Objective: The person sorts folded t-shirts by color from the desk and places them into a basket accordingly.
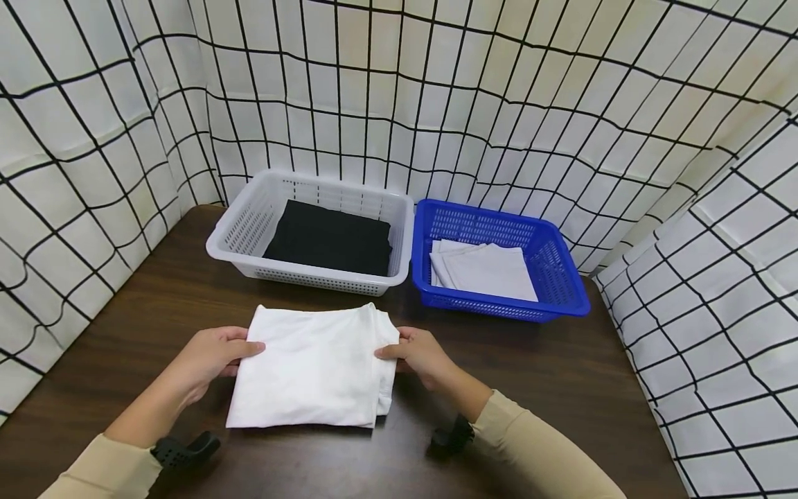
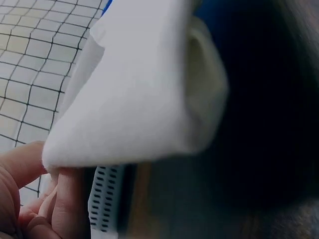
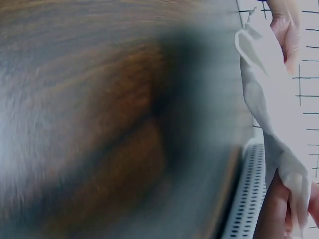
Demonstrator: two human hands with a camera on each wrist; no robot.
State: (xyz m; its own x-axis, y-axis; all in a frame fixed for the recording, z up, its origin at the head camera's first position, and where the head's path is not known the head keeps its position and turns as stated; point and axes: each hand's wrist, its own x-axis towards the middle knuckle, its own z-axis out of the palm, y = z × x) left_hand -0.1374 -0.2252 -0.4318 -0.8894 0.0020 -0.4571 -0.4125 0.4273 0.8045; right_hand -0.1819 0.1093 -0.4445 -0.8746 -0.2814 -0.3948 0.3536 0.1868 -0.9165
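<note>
A folded white cloth (image 1: 312,367) spans the space between both hands, its layers showing along the right side. My left hand (image 1: 215,357) pinches its left edge, thumb on top and fingers beneath. On the opposite edge, my right hand (image 1: 424,353) pinches the layered side in the same way. In the left wrist view the cloth (image 2: 124,94) hangs over from the fingers and hides much of the scene. Seen from the right wrist, the cloth (image 3: 269,94) stretches in a thin, wavy band, raised over the table.
Behind the cloth stands a white basket (image 1: 312,277) holding folded black fabric (image 1: 333,239). Right beside it, a blue basket (image 1: 486,305) contains folded white cloths (image 1: 489,270). Black wire grid panels (image 1: 399,90) backed with white fabric enclose the dark wooden table (image 1: 548,374).
</note>
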